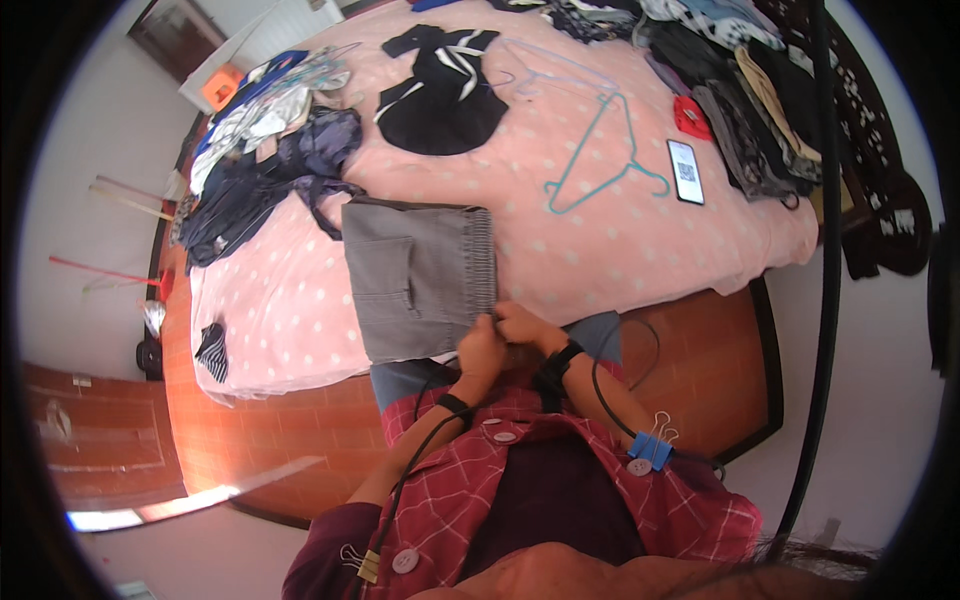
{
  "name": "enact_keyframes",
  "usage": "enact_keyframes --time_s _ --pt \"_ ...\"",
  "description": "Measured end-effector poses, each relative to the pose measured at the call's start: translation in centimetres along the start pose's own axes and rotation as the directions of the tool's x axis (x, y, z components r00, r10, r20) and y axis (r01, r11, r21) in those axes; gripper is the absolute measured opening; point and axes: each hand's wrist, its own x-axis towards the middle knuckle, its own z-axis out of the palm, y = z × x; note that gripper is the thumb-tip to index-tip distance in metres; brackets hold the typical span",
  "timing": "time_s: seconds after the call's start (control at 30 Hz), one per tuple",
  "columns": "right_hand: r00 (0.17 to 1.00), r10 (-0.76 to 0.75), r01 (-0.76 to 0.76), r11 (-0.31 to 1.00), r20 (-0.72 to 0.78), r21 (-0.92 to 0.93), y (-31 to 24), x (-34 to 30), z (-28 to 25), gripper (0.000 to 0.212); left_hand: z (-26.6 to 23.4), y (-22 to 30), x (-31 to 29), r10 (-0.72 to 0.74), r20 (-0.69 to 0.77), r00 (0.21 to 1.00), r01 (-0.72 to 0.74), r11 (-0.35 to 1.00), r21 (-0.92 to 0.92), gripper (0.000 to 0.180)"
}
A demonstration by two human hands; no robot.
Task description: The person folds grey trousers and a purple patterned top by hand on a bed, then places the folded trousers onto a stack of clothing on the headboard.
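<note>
A folded pair of grey trousers (385, 275) lies on the near edge of the bed, its gathered elastic waistband (481, 250) on the right side and a pocket showing on top. My left hand (481, 350) is closed at the near end of the waistband, with its fingertips pinched on the cloth. Close beside it, my right hand (524, 324) is also closed on that same corner. The fingertips of both hands nearly meet, and the exact bit of cloth between them is partly hidden.
The bed's pink dotted sheet (570, 250) carries a black garment (440, 115), a teal hanger (625, 160), a phone (685, 171) and a red item (691, 118). Clothes piles lie left (245, 190) and right (740, 130). A striped sock-like cloth (212, 351) rests near the left corner.
</note>
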Motion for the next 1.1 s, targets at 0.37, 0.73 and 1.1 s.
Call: enact_keyframes --time_s 0.37,0.73,1.1 --pt "0.991 -0.101 0.125 0.939 -0.089 0.32 -5.4 -0.1 -2.9 0.022 -3.2 0.1 0.9 -0.019 -0.102 0.995 -0.002 0.981 -0.195 0.013" --pt "0.65 -0.759 0.547 0.51 -0.047 -0.664 -8.1 3.7 -1.4 0.028 -6.6 -1.2 1.2 -0.116 -0.151 0.982 0.054 0.929 -0.365 0.009" --pt "0.915 -0.08 0.186 0.953 0.394 -0.238 -2.0 7.3 -0.5 0.061 -6.0 0.8 0.4 -0.004 -0.111 0.994 -0.026 0.963 -0.27 0.012"
